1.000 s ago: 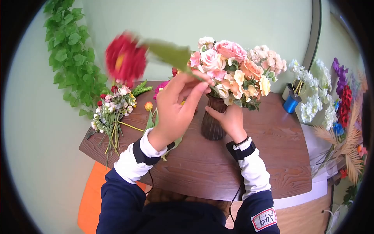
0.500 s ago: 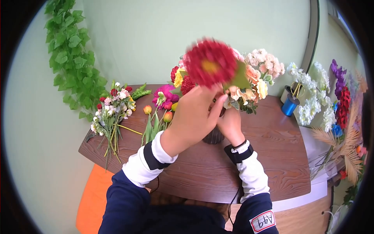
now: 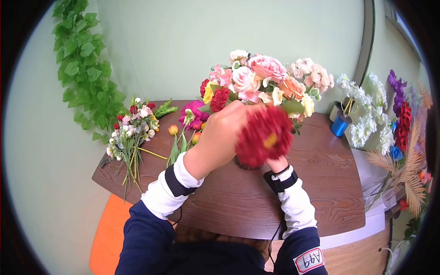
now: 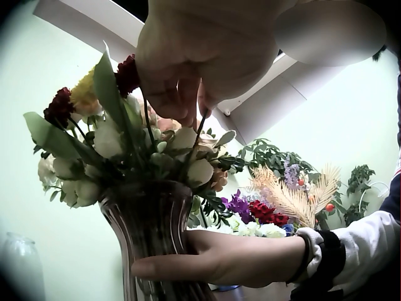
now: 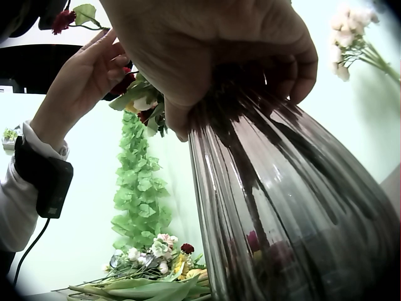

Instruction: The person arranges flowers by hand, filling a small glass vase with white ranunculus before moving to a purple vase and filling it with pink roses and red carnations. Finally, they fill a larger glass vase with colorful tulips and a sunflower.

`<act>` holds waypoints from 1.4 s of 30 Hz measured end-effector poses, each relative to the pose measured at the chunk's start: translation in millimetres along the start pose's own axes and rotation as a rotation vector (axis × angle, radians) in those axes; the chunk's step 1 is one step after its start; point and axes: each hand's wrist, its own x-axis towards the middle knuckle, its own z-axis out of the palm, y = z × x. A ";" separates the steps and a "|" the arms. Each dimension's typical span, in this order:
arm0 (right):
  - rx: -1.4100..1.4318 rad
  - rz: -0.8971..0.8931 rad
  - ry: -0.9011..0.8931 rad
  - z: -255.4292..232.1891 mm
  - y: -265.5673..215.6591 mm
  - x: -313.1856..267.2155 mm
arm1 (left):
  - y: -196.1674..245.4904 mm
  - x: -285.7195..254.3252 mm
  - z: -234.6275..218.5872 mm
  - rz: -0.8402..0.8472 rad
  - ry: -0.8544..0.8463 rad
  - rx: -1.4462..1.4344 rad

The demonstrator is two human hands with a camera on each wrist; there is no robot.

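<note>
My left hand pinches the stem of a red flower, whose blurred head hangs in front of the right hand. In the left wrist view the pinched stem slants down among blooms at the vase's mouth. A ribbed, smoky glass vase stands upright on the table, stems showing inside it. My right hand wraps around its neck. Pink, peach and cream flowers fill the vase, with smaller red carnations and a yellow bloom on the left side.
Loose small flowers lie at the table's left, near tulips and a magenta flower. A blue ribbon spool stands at the right edge, beside white blossoms. Green vines hang on the wall.
The red flower has swung from the upper left, over the vase, down to the front of the right hand. My left hand moved right toward the vase's mouth; the right hand stays at the vase.
</note>
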 end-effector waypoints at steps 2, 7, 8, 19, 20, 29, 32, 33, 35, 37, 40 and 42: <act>-0.100 -0.008 -0.012 5.3 10.9 -3.0 | -2.2 -1.5 -0.5 0.047 0.010 0.089; -0.098 -0.001 -0.047 2.1 3.1 -0.3 | -12.3 -5.1 6.3 0.062 0.094 0.056; -0.040 0.001 -0.027 2.6 4.6 -0.6 | -11.1 -10.5 2.8 -0.151 -0.101 -0.026; -0.013 0.112 -0.094 -9.0 -13.7 6.3 | -12.5 -4.2 13.6 -0.151 0.067 -0.102; -0.022 0.172 -0.128 -9.2 -13.7 6.0 | -9.6 -4.6 13.6 -0.219 0.065 -0.161; -0.004 0.143 -0.097 -6.4 -10.7 5.6 | -11.1 -1.5 16.7 -0.185 0.046 -0.177; 0.002 0.186 -0.135 -10.4 -16.0 6.3 | -18.0 -8.4 19.0 -0.104 0.045 -0.055; 0.002 0.186 -0.135 -10.8 -16.3 6.5 | -19.5 -9.3 19.6 -0.056 0.069 0.023; 0.020 0.203 -0.141 -10.9 -16.6 6.6 | -16.5 -10.0 17.3 -0.143 0.027 -0.066; 0.025 0.203 -0.141 -10.2 -16.0 6.3 | -12.3 -6.0 13.4 -0.228 -0.013 -0.154; 0.024 0.177 -0.124 -8.7 -14.1 6.4 | -4.7 5.5 12.4 -0.334 0.147 -0.257; 0.018 0.152 -0.111 -9.5 -15.1 6.7 | -2.7 8.7 12.0 -0.319 0.114 -0.201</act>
